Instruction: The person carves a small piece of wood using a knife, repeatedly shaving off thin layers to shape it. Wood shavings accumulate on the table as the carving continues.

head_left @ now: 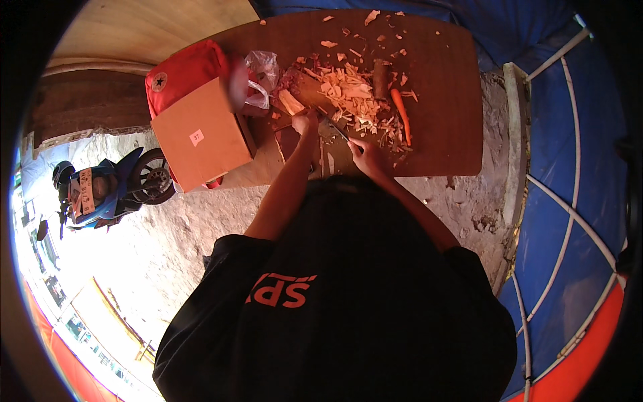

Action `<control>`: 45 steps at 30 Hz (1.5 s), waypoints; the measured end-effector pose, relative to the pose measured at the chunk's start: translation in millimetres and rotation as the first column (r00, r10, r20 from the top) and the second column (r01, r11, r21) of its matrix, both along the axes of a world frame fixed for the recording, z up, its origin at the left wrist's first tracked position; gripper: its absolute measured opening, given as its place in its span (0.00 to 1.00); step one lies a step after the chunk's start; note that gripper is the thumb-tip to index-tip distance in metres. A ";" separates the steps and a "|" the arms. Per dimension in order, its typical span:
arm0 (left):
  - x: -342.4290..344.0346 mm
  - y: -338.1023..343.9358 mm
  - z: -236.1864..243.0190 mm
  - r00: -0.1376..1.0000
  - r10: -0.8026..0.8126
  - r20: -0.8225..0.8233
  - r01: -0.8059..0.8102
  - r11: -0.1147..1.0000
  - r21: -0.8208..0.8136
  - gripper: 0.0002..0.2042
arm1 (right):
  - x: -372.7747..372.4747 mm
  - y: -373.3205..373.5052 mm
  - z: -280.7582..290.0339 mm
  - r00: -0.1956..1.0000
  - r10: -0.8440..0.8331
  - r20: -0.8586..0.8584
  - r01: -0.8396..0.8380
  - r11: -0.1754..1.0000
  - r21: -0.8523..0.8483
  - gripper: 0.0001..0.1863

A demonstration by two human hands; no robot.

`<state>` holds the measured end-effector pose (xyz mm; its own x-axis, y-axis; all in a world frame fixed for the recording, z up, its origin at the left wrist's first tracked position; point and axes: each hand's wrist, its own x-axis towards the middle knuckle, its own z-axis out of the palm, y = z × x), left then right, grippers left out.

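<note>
My left hand point(306, 122) is closed round the lower end of a pale piece of wood point(291, 102), which slants up and to the left over the table. Just to the right, my right hand point(365, 154) grips a knife point(339, 129). Its narrow dark blade points up and left toward my left hand, apart from the wood as far as I can see. Beyond both hands spreads a heap of pale wood shavings point(351, 90). A short brown log-like piece point(380, 79) stands or lies at the heap's right side, beside a long, tapered orange object point(402, 114).
The brown table point(445, 100) has loose chips scattered toward its far edge. A cardboard box point(201, 137), a red bag point(191, 70) and a clear plastic bag point(262, 67) sit at the left. Farther left stands a blue motorbike point(110, 187); blue sheeting point(562, 134) hangs at the right.
</note>
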<state>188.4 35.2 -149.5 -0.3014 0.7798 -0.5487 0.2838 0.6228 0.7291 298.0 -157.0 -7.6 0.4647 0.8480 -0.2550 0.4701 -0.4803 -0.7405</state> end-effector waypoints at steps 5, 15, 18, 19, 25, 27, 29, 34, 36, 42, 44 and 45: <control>1.0 -9.8 37.3 0.997 -0.048 -0.060 0.050 0.998 0.031 0.12 | 4.0 35.0 -34.7 0.999 0.038 -0.028 -0.036 0.998 0.049 0.17; 2.5 -2.3 45.1 0.898 0.181 0.402 -0.147 0.983 -0.114 0.08 | 20.3 -30.8 -21.3 0.996 0.032 -0.085 -0.021 0.991 0.134 0.18; 2.0 -5.5 51.6 0.982 0.004 0.190 0.009 0.998 -0.070 0.09 | 19.3 -27.8 -17.9 0.998 0.001 -0.061 0.000 1.000 0.012 0.19; 3.3 -5.6 53.4 0.994 -0.072 0.086 0.077 0.995 -0.060 0.09 | 20.3 -24.2 -16.2 0.999 -0.007 -0.043 0.006 1.000 -0.023 0.20; 4.5 -6.5 50.3 0.979 0.002 0.202 0.008 0.999 -0.048 0.12 | 18.5 -4.2 -2.4 0.995 -0.013 -0.098 0.016 0.999 0.029 0.20; 3.9 -7.3 46.4 0.995 -0.094 -0.035 0.095 0.995 0.025 0.14 | 15.1 -4.9 1.9 0.995 0.023 -0.094 -0.020 0.999 0.033 0.20; 3.2 -8.8 42.5 0.978 -0.131 -0.159 0.141 0.989 0.051 0.15 | 11.5 -8.6 4.0 0.995 0.036 -0.091 -0.035 0.999 0.014 0.20; 2.5 -9.3 37.6 0.978 -0.123 -0.171 0.134 0.989 0.060 0.14 | 6.7 -10.6 -0.5 0.995 0.014 -0.094 -0.015 1.000 -0.014 0.20; 3.1 -9.8 38.6 0.979 -0.104 -0.176 0.117 0.991 0.070 0.13 | 5.8 -12.3 -2.3 0.996 0.019 -0.084 -0.021 1.000 -0.019 0.20; 5.3 -8.6 41.6 0.983 -0.096 -0.154 0.102 0.994 0.028 0.13 | 5.0 -20.2 -0.9 0.998 0.017 -0.053 -0.014 0.998 0.056 0.20; 3.6 -8.3 38.0 0.987 -0.088 -0.136 0.093 0.995 0.026 0.14 | 4.8 -21.0 0.0 0.998 0.004 -0.067 -0.001 0.999 0.052 0.20; 3.4 -7.5 35.2 0.989 -0.081 -0.125 0.085 0.996 0.029 0.14 | 4.9 -20.9 0.2 0.997 -0.004 -0.074 0.006 1.000 0.026 0.20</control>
<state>191.8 27.7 -114.3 -0.2992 0.8224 -0.4838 0.4228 0.5688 0.7054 302.8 -177.9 -7.4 0.4497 0.8526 -0.2663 0.4113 -0.4623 -0.7856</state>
